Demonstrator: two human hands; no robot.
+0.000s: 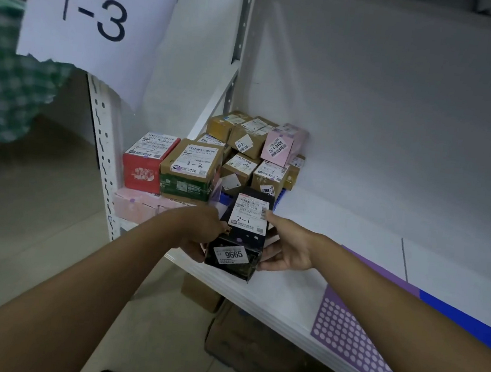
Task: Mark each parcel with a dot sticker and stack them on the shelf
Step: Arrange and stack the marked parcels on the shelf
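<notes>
Gripping a glossy black parcel (240, 234) over a smooth white shelf (340, 227).
Left hand (202, 233) and right hand (287, 248) fingers curled around its sides; purple dot sheet (352, 335) nearby.

Paper sign (98, 13) marked "1-3" (top left); green checked cloth (7, 91) behind; cardboard boxes (238, 341) on floor.

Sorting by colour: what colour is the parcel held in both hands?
Black, with white labels, in the head view: the parcel.

I'm looking into a parcel storeroom: a white metal shelf (309, 233) is holding stacked labelled parcels (229, 156), and a paper sign (95, 15) reading 1-3 is hanging on its upright.
</notes>
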